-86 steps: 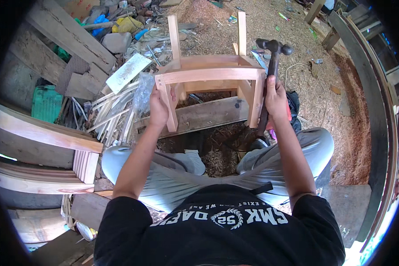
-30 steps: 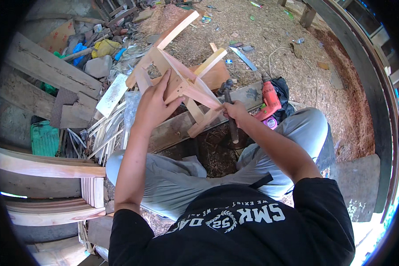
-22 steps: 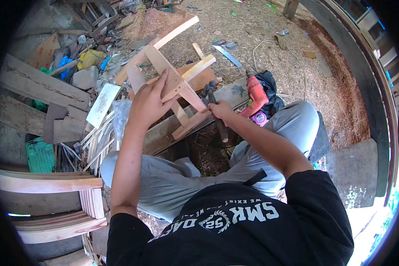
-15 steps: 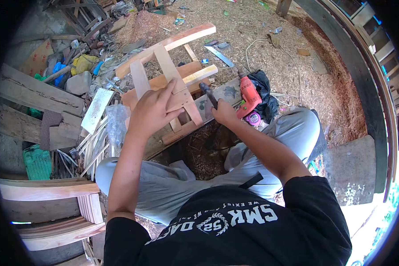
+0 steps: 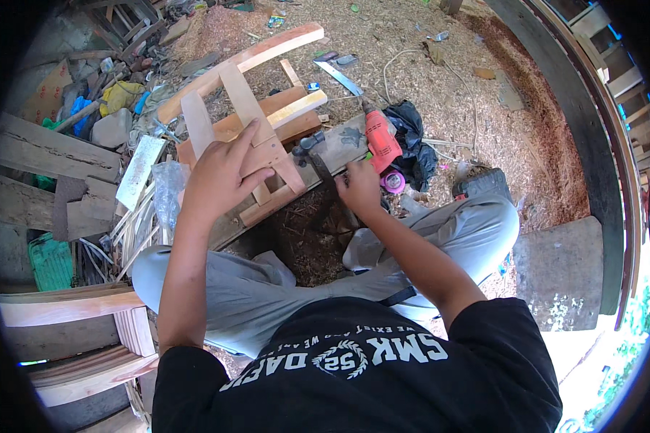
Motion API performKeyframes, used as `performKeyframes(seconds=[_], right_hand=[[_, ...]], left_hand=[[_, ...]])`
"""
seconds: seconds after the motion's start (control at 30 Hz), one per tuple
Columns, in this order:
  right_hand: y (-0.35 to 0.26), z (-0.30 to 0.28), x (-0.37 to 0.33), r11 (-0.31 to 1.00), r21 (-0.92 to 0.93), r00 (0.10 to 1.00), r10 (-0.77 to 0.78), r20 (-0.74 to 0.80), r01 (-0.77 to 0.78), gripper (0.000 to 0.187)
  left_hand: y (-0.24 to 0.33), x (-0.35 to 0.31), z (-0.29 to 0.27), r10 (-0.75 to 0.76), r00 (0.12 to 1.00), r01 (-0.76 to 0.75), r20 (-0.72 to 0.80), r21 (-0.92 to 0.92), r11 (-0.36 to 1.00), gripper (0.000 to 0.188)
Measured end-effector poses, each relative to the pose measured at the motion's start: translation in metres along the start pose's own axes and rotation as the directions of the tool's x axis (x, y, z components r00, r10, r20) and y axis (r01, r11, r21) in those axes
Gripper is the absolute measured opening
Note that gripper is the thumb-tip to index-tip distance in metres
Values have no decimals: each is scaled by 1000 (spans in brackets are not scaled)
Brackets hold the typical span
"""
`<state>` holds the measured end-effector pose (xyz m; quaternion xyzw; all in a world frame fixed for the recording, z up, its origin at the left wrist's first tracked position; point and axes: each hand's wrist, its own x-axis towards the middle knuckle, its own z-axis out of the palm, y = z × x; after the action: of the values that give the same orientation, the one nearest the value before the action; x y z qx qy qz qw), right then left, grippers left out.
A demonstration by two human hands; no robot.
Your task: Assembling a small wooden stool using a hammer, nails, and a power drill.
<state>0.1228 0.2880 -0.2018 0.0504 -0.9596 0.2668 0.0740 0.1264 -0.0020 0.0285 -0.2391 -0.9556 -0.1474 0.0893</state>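
A slatted wooden frame, with a curved rail along its far side, lies on a low plank in front of me. My left hand rests on it, fingers spread and nothing gripped. To the right, my right hand has its fingers curled at the dark handle of a hammer. The hammer's head lies over the plank beside the frame's near corner. Just beyond my right hand are an orange power drill and a pink-purple round item. The inner side of the right-hand grip is hidden.
Wood pieces lie under and behind the frame, with a metal-bladed try square beyond. A black plastic bag sits by the drill. Thin wood strips and clear plastic are at left. Sawdust covers the ground.
The whole view has shifted, moving the scene leftward. My right hand has moved back along the hammer's handle toward me, and the hammer's head is lower. My left hand stays on the frame.
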Motion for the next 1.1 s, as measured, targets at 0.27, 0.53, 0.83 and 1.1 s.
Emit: performKeyframes(seconds=[0.27, 0.53, 0.83, 1.1], right_hand=[[101, 55, 20, 288, 660, 449, 889, 85, -694, 74], [123, 65, 41, -14, 948, 733, 630, 255, -317, 34], [104, 5, 42, 158, 945, 797, 586, 144, -287, 34], [92, -52, 26, 168, 983, 811, 583, -38, -75, 28]], left_hand=[[9, 4, 0, -27, 999, 29, 30, -72, 997, 80], [-5, 0, -9, 170, 985, -170, 25, -8, 985, 48], [-35, 0, -5, 278, 957, -278, -77, 13, 960, 39], [-54, 10, -27, 72, 987, -44, 141, -193, 980, 56]])
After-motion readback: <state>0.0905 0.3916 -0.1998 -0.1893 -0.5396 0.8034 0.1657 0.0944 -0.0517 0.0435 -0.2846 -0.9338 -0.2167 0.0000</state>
